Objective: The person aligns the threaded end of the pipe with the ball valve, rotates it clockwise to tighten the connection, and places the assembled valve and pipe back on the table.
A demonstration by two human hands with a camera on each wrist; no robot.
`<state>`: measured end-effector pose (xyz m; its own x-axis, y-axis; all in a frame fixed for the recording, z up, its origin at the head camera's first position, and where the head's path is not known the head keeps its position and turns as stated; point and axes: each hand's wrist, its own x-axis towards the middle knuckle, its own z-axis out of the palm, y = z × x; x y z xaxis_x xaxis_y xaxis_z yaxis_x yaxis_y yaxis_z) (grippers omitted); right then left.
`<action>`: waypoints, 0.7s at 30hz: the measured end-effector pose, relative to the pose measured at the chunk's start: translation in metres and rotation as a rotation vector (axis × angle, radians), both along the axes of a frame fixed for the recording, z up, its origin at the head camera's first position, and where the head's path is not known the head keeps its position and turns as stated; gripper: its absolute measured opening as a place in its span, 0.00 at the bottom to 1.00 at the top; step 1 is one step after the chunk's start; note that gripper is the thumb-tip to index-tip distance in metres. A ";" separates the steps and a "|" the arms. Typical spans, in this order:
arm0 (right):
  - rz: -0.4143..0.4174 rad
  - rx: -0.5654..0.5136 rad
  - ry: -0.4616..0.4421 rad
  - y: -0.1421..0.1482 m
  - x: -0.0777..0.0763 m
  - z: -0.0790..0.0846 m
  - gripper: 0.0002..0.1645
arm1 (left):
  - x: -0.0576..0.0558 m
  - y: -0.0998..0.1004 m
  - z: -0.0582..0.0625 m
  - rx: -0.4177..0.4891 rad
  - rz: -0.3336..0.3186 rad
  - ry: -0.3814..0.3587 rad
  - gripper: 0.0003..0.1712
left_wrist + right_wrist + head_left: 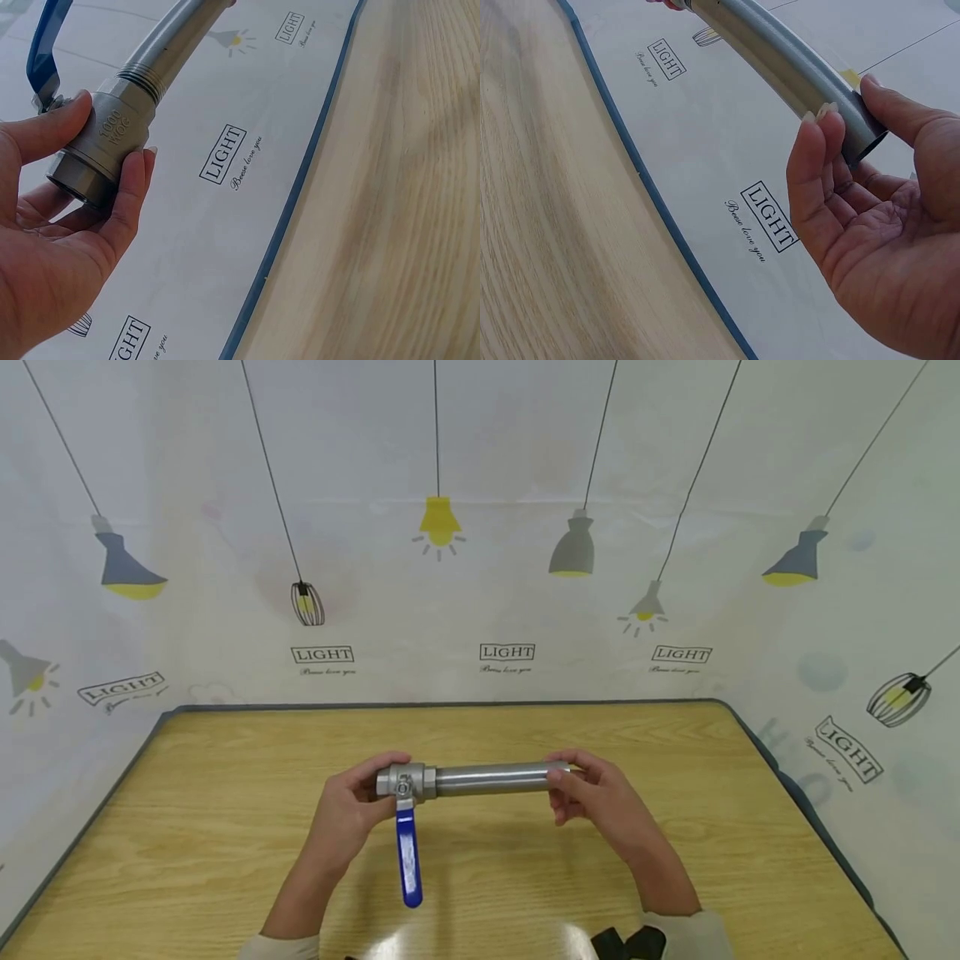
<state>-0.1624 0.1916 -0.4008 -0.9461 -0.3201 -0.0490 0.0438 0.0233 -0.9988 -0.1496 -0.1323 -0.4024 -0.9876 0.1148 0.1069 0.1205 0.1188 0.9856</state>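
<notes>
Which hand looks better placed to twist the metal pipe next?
Probably the right hand: it holds the metal pipe near its open end, while the left hand grips the valve and could steady it. Exposed threads show where pipe meets valve.

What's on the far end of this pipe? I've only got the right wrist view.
Observer: A metal valve is on that end of the pipe.
Operator: Which way does its handle lie?
Observer: In the head view, the blue handle points roughly crosswise to the pipe.
Operator: Any bare threads at the joint?
Observer: Yes, the left wrist view shows a few rings of threads exposed beside the valve.
</notes>
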 end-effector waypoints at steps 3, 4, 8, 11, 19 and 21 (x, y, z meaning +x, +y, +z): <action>-0.011 0.008 -0.010 -0.001 0.000 0.001 0.27 | 0.000 0.000 -0.001 -0.002 0.002 0.006 0.25; -0.015 0.011 -0.013 -0.001 0.000 0.001 0.27 | 0.000 0.000 -0.001 -0.002 0.000 0.007 0.25; -0.025 0.021 -0.016 -0.001 0.001 0.003 0.28 | 0.000 0.000 -0.002 0.002 -0.008 0.012 0.25; -0.028 0.027 -0.015 -0.001 0.001 0.004 0.28 | -0.001 0.000 -0.002 0.006 -0.008 0.008 0.25; -0.036 0.023 0.001 -0.001 0.000 0.002 0.28 | 0.000 0.001 0.000 0.027 0.005 -0.022 0.26; -0.028 0.028 0.014 0.000 0.000 0.001 0.28 | 0.001 0.001 0.001 0.031 0.006 -0.027 0.26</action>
